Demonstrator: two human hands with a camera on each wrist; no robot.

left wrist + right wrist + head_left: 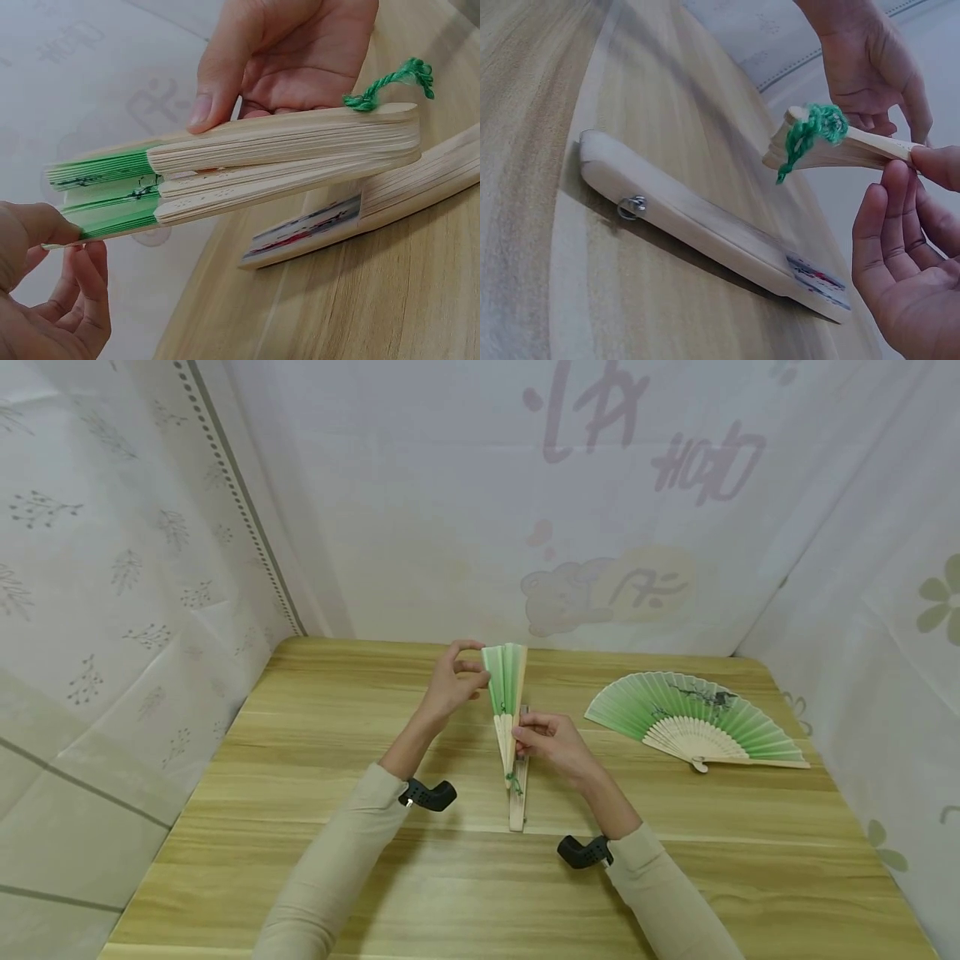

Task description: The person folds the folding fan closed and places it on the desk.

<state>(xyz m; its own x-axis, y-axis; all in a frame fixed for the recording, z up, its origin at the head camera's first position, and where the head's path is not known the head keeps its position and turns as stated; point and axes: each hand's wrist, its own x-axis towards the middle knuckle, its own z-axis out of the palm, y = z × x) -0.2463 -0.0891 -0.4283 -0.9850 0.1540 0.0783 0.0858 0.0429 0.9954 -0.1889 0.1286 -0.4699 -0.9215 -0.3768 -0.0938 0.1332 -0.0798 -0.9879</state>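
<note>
While I watched from my distant post, the green folding fan (506,702) was held between both hands above the table (472,893), mostly gathered up, its long axis running away from the person with a slight lean. Its narrow pivot end, with a green braided cord (394,81), pointed back toward the person, and its pleated green leaf (499,677) pointed toward the printed backdrop (412,527). Through the left wrist view I saw the ribs (285,141) stacked in bundles with a gap between. The left hand (454,683) pinched an outer edge of the leaf, its other fingers loosely bent. The right hand (553,743) had thumb and fingers clamped on the opposite side, along the ribs. The left forearm (330,860) slanted in from the near left and reached farther; the right forearm (675,893) slanted in from the near right. Just below, a folded fan with grey-and-red print (517,810) lay on the table, its pivot end also toward the person, and a spread green fan (697,714) rested to the right.
</note>
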